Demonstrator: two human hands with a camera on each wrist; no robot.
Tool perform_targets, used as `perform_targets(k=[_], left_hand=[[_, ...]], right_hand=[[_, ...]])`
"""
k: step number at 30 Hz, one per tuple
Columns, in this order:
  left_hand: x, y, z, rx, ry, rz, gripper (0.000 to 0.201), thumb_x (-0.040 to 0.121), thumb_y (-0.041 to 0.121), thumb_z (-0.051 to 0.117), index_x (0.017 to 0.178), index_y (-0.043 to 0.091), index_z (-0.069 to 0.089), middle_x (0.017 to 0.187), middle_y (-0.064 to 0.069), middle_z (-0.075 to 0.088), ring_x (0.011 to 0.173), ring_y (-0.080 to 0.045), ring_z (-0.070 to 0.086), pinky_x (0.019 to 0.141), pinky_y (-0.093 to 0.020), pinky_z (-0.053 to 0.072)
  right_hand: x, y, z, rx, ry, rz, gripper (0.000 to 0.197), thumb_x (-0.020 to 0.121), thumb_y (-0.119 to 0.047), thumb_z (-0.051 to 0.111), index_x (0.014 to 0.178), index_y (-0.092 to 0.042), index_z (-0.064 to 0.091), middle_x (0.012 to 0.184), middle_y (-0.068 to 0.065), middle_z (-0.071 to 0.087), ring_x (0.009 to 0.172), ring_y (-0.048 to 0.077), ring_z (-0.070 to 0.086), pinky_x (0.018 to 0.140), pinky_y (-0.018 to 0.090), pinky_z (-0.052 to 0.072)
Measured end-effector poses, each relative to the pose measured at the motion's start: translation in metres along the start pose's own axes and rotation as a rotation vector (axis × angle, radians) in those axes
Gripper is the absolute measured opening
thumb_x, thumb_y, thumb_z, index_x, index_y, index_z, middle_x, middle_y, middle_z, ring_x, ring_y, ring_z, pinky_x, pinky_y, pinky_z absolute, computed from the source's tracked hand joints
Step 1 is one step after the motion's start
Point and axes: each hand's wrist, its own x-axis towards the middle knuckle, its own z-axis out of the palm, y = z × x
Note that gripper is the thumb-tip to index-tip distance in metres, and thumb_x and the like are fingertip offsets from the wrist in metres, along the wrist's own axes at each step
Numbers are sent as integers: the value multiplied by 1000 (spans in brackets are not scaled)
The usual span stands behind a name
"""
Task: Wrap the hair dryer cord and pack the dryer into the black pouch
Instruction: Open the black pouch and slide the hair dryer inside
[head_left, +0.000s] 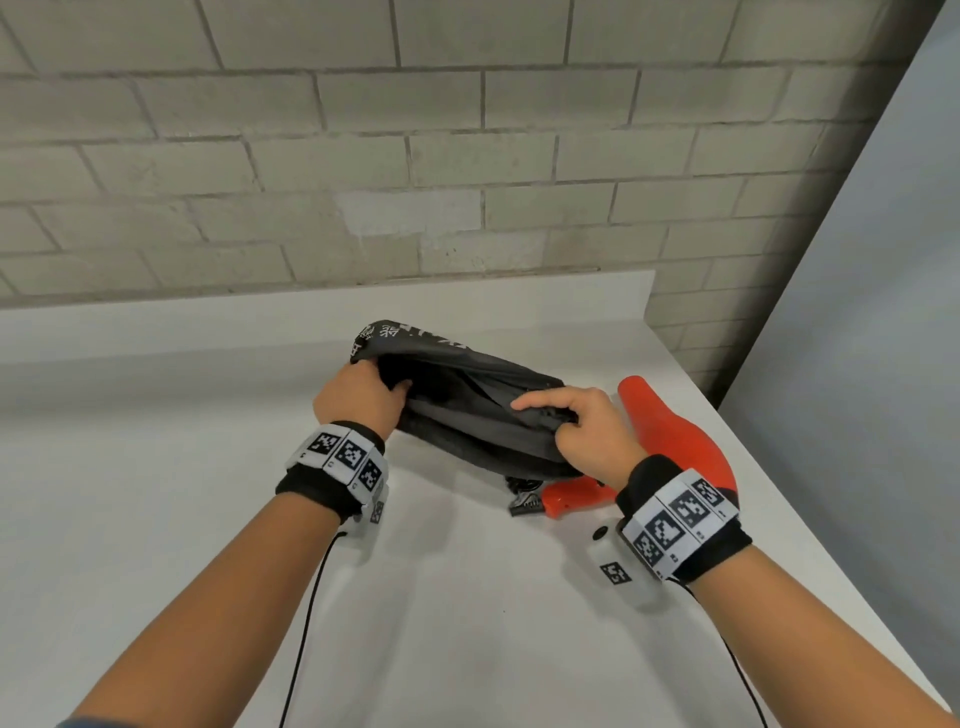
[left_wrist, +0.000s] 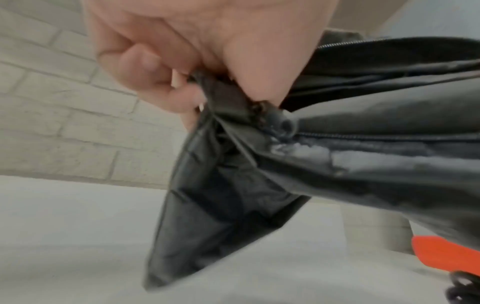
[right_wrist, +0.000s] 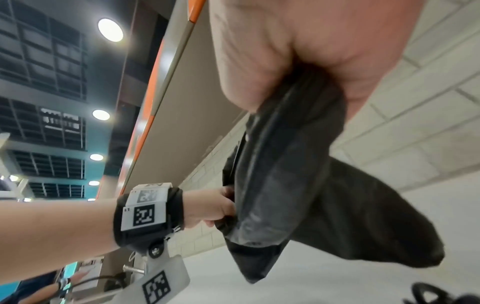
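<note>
The black pouch (head_left: 457, 410) is held just above the white table, stretched between both hands with its zipped mouth facing me. My left hand (head_left: 363, 397) grips the pouch's left end (left_wrist: 233, 115); its fingers curl round the bunched fabric. My right hand (head_left: 576, 421) pinches the right end of the mouth (right_wrist: 298, 127), index finger lying along the edge. The orange hair dryer (head_left: 675, 441) lies on the table behind and right of the pouch, its handle (head_left: 571, 499) towards me. Its coiled black cord (head_left: 524, 493) sits by the handle's end, partly under the pouch.
The white table (head_left: 208, 467) runs to a grey brick wall (head_left: 363, 156) at the back. Its right edge (head_left: 831, 545) lies just beyond the dryer. Thin black cables hang from both wrist bands.
</note>
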Motion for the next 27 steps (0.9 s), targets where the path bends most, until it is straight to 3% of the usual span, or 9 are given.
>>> perform_targets(k=[4,8,14,16,18,20,22,24,27], left_hand=[[-9,1,10,62,-152,75,43,79,10,57,121,6,45,132,-17,36,93,-37,59,85,-42,49],[-39,-6,19,214,-318,176,57,72,17,66,123,12,41,144,-14,11,111,-36,47,92,-43,46],[-59,-11,34,449,-570,324,96,73,20,63,143,34,-1,153,-11,-14,126,-36,35,100,-42,40],[-50,-15,36,412,-653,340,98,71,19,65,143,37,1,154,-7,-9,127,-35,37,102,-43,40],[-40,-16,38,206,-697,288,88,71,19,68,143,33,19,152,-6,11,128,-31,39,107,-39,37],[-30,-17,34,-88,-575,152,57,76,26,68,130,22,49,141,-9,43,123,-26,47,105,-31,37],[-22,-18,32,-195,-405,62,33,81,35,62,110,18,66,122,-10,62,111,-26,57,98,-30,43],[-16,-23,32,-87,-344,96,34,78,34,66,109,22,66,120,-7,63,108,-26,59,96,-33,46],[-19,-30,33,234,-490,161,63,71,30,69,128,27,43,130,-9,40,104,-31,57,92,-39,48]], right_hand=[[10,10,3,-223,124,26,33,85,-10,56,117,-14,60,112,0,55,101,13,53,82,5,37],[30,24,-2,-673,99,231,32,82,0,50,114,-4,49,131,18,31,93,38,55,85,38,47],[43,24,4,-844,44,464,27,82,-4,48,108,-7,51,142,14,14,116,42,34,83,39,45],[46,25,6,-845,-5,455,31,84,-3,46,114,-5,50,144,14,12,118,42,34,89,40,43],[50,30,3,-771,-67,372,37,83,-2,47,120,-4,48,142,14,16,116,40,40,97,40,40],[51,33,-1,-592,-133,275,46,79,2,53,124,-7,49,139,14,23,115,37,46,99,28,39],[49,32,-5,-447,-159,192,50,75,6,57,122,-11,53,131,15,34,113,32,47,86,11,32],[49,34,-9,-406,-145,157,49,71,5,62,117,-13,55,124,15,42,113,30,47,81,13,30],[52,40,-17,-476,-182,248,59,71,-11,71,125,-14,50,125,13,42,114,29,47,91,23,39]])
